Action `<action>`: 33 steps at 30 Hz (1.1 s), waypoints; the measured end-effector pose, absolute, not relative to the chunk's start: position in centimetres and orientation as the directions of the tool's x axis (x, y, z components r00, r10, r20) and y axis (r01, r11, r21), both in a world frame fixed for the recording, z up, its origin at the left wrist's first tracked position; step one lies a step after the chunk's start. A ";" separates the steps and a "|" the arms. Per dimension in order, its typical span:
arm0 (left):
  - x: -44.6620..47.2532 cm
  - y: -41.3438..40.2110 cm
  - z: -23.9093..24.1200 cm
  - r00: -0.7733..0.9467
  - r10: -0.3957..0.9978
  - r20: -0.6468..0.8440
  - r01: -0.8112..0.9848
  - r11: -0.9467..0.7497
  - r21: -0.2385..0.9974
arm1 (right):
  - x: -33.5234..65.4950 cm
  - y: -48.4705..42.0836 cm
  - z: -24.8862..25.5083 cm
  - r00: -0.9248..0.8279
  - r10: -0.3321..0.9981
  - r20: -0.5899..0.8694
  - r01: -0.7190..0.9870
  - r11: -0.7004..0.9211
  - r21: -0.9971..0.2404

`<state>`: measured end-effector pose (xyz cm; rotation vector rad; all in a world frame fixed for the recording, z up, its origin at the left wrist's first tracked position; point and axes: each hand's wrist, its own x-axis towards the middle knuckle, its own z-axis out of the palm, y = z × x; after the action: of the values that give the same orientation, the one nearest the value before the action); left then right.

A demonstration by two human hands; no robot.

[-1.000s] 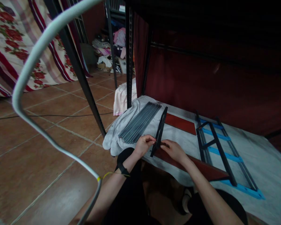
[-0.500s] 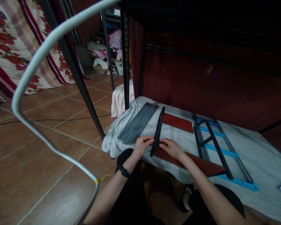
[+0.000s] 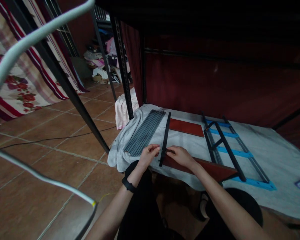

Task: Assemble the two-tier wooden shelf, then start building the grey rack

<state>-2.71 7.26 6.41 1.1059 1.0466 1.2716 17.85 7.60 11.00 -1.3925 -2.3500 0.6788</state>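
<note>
A narrow black bar (image 3: 165, 138) stands between my two hands, running away from me. My left hand (image 3: 149, 156) is just left of it, thumb and fingers pinched together, a small gap from the bar. What it pinches, if anything, is too small to make out. On the other side, my right hand (image 3: 179, 155) has its fingertips closed close against the bar's near part; what they hold is hidden. Two red-brown panels lie right of the bar: a far panel (image 3: 186, 127) and a near panel (image 3: 210, 169), partly under my right forearm.
Grey rods (image 3: 145, 133) lie side by side at left on a pale cloth (image 3: 272, 156). At right are a black tubular frame (image 3: 227, 151) and blue crosspieces (image 3: 236, 152). Black posts (image 3: 122, 66) and a white bent tube (image 3: 27, 43) stand at left above the tiled floor (image 3: 65, 150).
My left hand has drawn slightly away from the bar to the left. My right hand stays at the bar. The view has shifted, so the white tube appears farther left.
</note>
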 end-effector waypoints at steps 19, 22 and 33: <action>-2.0 7.5 7.3 0.048 0.998 0.030 -0.128 -0.024 0.991 | 17.4 6.2 12.3 -0.458 0.889 -0.002 0.821 0.423 -0.384; -2.1 7.4 7.5 0.065 0.998 0.021 -0.190 -0.008 0.982 | 17.2 6.0 12.3 -0.454 0.891 -0.001 0.838 0.426 -0.342; -1.8 7.6 7.1 0.047 0.999 0.006 -0.118 0.000 0.993 | 17.2 6.1 12.2 -0.479 0.877 0.022 0.828 0.460 -0.322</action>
<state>-1.80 7.58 7.11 1.1460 1.0864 1.2307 17.17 6.07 12.25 -1.4898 -2.5216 0.3999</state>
